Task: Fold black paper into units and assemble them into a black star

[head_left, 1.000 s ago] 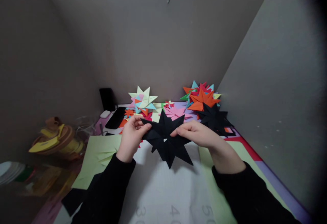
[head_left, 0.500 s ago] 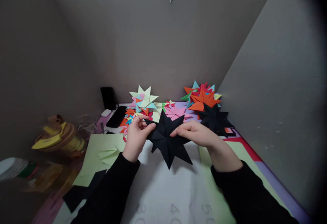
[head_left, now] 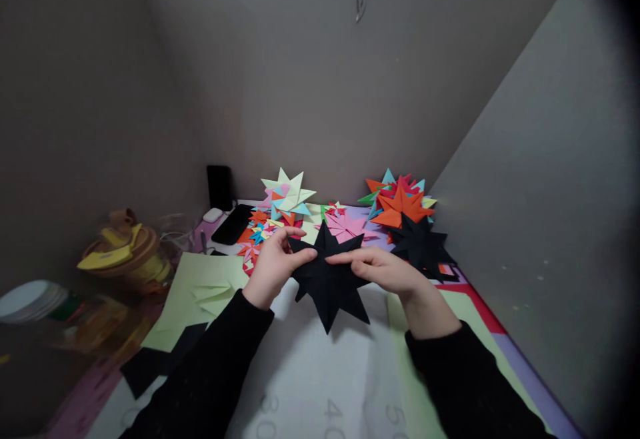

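Note:
A black folded paper star [head_left: 327, 285] with several points is held up over the white sheet [head_left: 310, 372], its face toward me. My left hand [head_left: 277, 259] grips its upper left, thumb on the front and fingers mostly behind. From the right, my right hand [head_left: 385, 269] is closed at the star's right side; its index finger lies stretched across the front near the centre, with the thumb below it. Whatever the other right fingers touch behind the paper is hidden. Another black paper star [head_left: 423, 245] rests behind, to the right of my right hand.
Colourful paper stars [head_left: 400, 205] are piled at the back right, more, with a pale green star [head_left: 289, 189], at the back left. Phones [head_left: 233, 224], pale green paper [head_left: 183, 292] and black paper pieces [head_left: 145, 369] lie left, near a lidded yellow-brown container [head_left: 125, 259].
My right index finger has straightened and slid left across the star's front. My left thumb reaches further onto the paper. The camera view has tilted slightly.

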A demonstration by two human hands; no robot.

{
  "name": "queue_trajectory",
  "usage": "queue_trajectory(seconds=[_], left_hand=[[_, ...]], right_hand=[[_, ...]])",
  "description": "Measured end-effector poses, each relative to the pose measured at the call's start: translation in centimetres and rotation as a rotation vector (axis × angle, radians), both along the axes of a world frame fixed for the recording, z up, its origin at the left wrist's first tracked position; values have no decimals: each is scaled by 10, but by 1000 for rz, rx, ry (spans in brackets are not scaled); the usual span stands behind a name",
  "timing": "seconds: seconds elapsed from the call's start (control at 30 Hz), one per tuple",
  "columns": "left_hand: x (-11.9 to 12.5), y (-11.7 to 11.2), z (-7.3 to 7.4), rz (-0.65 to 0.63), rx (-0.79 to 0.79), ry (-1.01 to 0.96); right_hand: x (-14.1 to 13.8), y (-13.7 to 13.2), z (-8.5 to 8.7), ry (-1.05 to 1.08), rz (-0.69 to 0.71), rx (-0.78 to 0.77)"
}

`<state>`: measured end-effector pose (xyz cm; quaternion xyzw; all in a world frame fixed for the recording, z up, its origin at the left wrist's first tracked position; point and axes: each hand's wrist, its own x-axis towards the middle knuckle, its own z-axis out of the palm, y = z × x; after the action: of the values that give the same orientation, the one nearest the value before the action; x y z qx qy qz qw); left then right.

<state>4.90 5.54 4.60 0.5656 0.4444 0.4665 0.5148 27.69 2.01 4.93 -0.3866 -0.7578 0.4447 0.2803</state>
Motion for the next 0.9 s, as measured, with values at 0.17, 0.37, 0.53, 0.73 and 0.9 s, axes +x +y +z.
queue_trajectory(seconds=[0.17, 0.37, 0.53, 0.73, 0.9], left_hand=[[-2, -1, 2, -28, -34, 47], [1, -2, -4, -38, -27, 8], [-9, 6, 0, -71, -53, -178], [-23, 12, 2, -270, -150, -133], [-16, 4, 8, -298, -130, -12]], right_hand=[[5, 1, -5, -61, 159, -35], [2, 2, -10, -34, 203, -57], [1, 3, -12, 82, 101, -64], [3, 3, -12, 97, 66, -69], [1, 3, -14, 72, 111, -88]])
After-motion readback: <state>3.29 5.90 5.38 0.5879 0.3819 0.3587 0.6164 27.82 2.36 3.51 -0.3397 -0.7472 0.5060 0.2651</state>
